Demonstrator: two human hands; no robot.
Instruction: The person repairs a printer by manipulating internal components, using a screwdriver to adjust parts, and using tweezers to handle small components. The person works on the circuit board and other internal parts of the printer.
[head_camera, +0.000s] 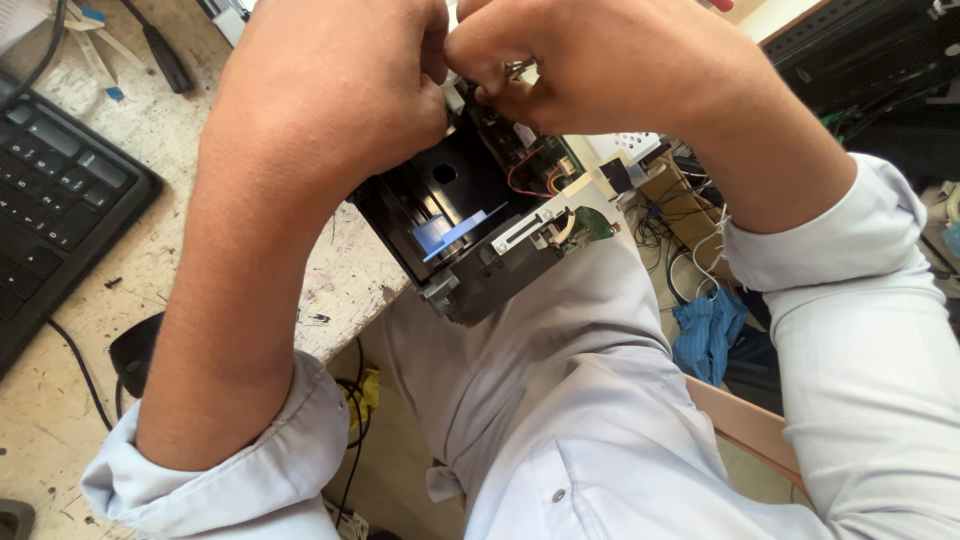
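Note:
A black opened electronic unit (470, 215) with a green circuit board, red wires and a blue plastic tab rests on the edge of the worn wooden table (120, 300), partly over my lap. My left hand (330, 90) curls over its top left side and grips it. My right hand (560, 60) meets the left above the unit, fingers pinched on a small metal part (515, 68) at the board's upper edge. What the fingertips hold is mostly hidden by the hands.
A black keyboard (55, 195) lies at the left on the table with a cable running from it. A black screwdriver (165, 55) lies at the top left. Cables, a blue cloth (705, 335) and boxes sit on the floor at right. Dark equipment (870, 70) stands at top right.

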